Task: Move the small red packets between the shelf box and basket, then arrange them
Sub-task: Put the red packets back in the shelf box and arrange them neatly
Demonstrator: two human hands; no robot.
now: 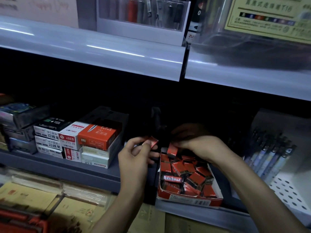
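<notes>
**Small red packets (186, 174), loose stock**

Location: heaped loose in the shelf box (190, 198) on the shelf (84, 172); one packet (152, 142) pinched between left hand (134, 155) fingers, just left of the box. Right hand (202, 147): fingers curled down onto the heap's rear, grip on any packet not discernible. Handling: lift singly by the edges; avoid raking the pile. Material: glossy film-wrapped card, flat, rectangular, likely slippery; box of thin card, low front lip.

Curled left hand (134, 155) beside palm-down right hand (202, 146)
</notes>
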